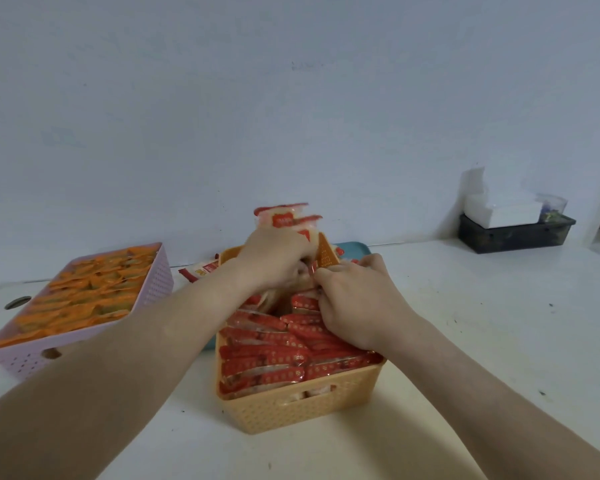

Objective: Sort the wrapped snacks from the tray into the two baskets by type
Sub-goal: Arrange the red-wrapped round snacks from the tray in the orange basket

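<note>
Stuffing step I'd say: left grip (278, 259) clutches a bunch of red snacks (284, 216) over the orange basket (302, 407). Right grip (357, 303) sits curled among the packed ones, hold unclear. Next probably needs a gap wedged open.

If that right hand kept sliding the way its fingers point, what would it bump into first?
Most likely the left hand, which grips a bunch of red snacks over the far end of the orange basket. The right hand points at it and looks nearly touching, though blur hides depth.
</note>
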Demonstrator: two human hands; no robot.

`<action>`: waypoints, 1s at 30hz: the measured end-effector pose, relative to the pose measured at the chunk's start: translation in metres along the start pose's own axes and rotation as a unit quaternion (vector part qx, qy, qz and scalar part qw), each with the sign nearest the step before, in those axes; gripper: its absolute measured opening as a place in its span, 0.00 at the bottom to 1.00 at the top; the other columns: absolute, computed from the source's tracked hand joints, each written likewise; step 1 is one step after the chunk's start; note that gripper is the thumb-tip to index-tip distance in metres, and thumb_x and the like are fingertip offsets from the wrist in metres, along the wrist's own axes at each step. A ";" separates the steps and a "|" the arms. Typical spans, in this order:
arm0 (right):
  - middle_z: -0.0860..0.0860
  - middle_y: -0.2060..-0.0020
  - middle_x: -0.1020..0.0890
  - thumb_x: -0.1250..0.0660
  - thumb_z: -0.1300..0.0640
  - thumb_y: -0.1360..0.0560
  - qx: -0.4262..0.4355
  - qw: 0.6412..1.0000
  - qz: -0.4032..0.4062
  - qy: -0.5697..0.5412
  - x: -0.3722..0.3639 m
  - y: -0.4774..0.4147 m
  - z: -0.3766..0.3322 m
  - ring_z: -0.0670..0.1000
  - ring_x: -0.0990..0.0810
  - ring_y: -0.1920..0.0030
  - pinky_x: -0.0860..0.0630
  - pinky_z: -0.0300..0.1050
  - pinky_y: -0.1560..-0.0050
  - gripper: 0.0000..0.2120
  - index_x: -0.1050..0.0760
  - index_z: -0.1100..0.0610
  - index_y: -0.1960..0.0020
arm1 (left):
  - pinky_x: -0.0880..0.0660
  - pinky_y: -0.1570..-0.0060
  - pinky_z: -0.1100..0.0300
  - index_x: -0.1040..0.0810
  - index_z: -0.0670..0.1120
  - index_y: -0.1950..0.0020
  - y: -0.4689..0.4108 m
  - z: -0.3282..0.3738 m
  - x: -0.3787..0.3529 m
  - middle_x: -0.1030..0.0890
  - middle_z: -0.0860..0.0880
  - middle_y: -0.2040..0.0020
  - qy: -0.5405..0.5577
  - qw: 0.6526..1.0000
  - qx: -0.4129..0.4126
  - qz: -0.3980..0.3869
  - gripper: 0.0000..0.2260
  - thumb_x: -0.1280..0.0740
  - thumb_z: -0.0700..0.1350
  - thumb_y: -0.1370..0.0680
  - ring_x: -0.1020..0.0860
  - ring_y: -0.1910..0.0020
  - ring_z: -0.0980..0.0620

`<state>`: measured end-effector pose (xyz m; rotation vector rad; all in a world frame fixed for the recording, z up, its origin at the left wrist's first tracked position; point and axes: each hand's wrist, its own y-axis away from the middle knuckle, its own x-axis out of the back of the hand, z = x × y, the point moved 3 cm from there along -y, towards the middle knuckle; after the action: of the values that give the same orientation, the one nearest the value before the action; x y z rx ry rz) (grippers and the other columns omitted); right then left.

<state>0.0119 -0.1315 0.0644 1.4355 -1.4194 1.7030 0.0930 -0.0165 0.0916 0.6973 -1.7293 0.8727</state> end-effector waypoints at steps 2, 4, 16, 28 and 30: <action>0.47 0.56 0.19 0.48 0.53 0.24 -0.002 1.000 -0.002 0.017 -0.001 -0.001 0.002 0.52 0.23 0.51 0.36 0.55 0.43 0.09 0.29 0.52 0.55 | 0.31 0.59 0.58 0.18 0.54 0.51 0.004 -0.012 0.007 0.17 0.54 0.53 0.079 0.991 0.064 0.087 0.07 0.36 0.48 0.22 0.22 0.50 0.52; 0.47 0.56 0.20 0.52 0.49 0.26 -0.002 1.000 0.006 0.023 -0.002 -0.001 0.003 0.51 0.26 0.48 0.34 0.55 0.44 0.15 0.28 0.52 0.59 | 0.27 0.54 0.56 0.17 0.53 0.52 0.012 -0.024 0.012 0.17 0.55 0.54 0.178 0.960 0.135 0.169 0.06 0.34 0.49 0.22 0.21 0.51 0.54; 0.49 0.36 0.26 0.35 0.48 0.23 -0.112 0.964 0.087 -0.224 0.014 -0.026 0.030 0.52 0.30 0.36 0.30 0.51 0.37 0.24 0.36 0.48 0.29 | 0.24 0.64 0.68 0.19 0.55 0.62 0.049 -0.024 0.010 0.17 0.57 0.63 0.434 0.855 0.190 0.212 0.06 0.27 0.46 0.26 0.19 0.73 0.56; 0.48 0.48 0.18 0.37 0.52 0.22 -0.108 0.969 0.135 -0.178 0.012 -0.027 0.024 0.50 0.22 0.46 0.25 0.47 0.47 0.12 0.24 0.52 0.40 | 0.30 0.60 0.68 0.19 0.59 0.47 0.056 -0.042 0.025 0.20 0.53 0.43 0.283 0.948 0.131 0.058 0.19 0.33 0.34 0.27 0.24 0.51 0.57; 0.49 0.48 0.18 0.37 0.52 0.22 -0.109 0.968 0.141 -0.177 0.010 -0.026 0.024 0.51 0.22 0.47 0.25 0.46 0.48 0.12 0.24 0.53 0.40 | 0.34 0.61 0.71 0.20 0.56 0.41 0.052 -0.044 0.024 0.22 0.52 0.40 0.231 0.967 0.111 -0.012 0.19 0.34 0.35 0.25 0.27 0.53 0.59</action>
<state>0.0403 -0.1476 0.0816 1.5229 -2.0189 1.4342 0.0683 0.0478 0.1116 0.6000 -1.2168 1.1228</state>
